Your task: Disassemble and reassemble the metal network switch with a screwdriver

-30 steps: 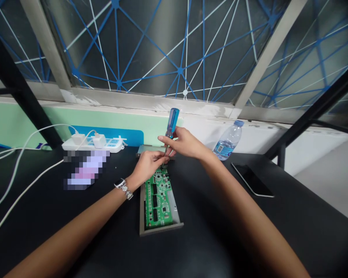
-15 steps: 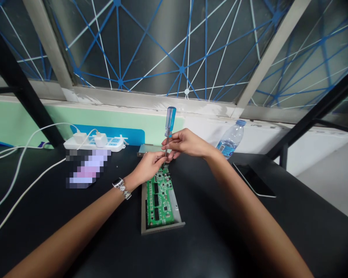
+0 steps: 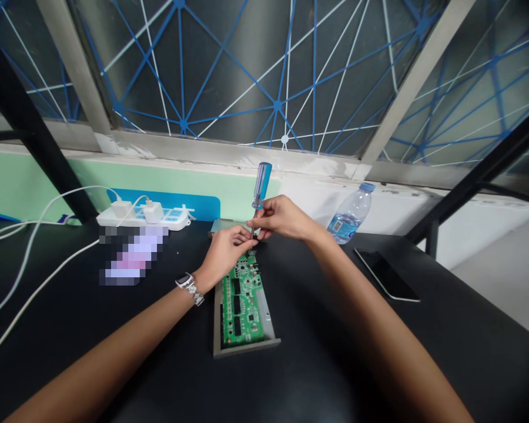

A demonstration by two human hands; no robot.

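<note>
A green circuit board (image 3: 242,302) lies in a shallow grey metal tray (image 3: 271,329) on the black table. A screwdriver with a clear blue handle (image 3: 261,184) stands nearly upright over the board's far end. My right hand (image 3: 282,217) pinches the screwdriver just below the handle. My left hand (image 3: 224,251), with a watch on its wrist, is closed with its fingertips at the shaft near the tip. The tip itself is hidden by the fingers.
A water bottle (image 3: 351,213) stands at the back right, and a dark phone (image 3: 385,274) lies flat beside it. A white power strip (image 3: 143,218) with plugged chargers and white cables (image 3: 35,235) sits at the back left. A grey lid (image 3: 227,227) lies behind the tray.
The screwdriver has stayed over the board's far end, tilting slightly. My left hand's fingers have curled closer round the shaft. The tray has not moved.
</note>
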